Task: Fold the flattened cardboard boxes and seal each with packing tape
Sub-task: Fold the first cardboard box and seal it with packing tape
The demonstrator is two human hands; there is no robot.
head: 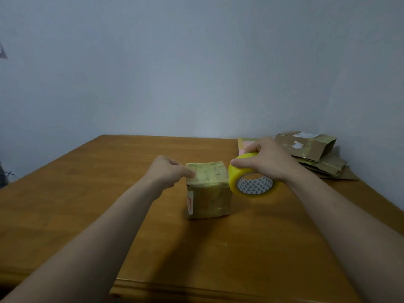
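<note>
Gripping the yellow tape roll [235,182], your right hand [270,160] hovers just right of the small taped cardboard box [209,195]; your left hand [166,171] pinches its left edge.

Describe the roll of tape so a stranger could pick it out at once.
On the wooden table, find the small taped box near the middle. To its right, the right hand grips the roll of tape. It is the only bright yellow ring; the flattened cardboard behind is brown.
</note>
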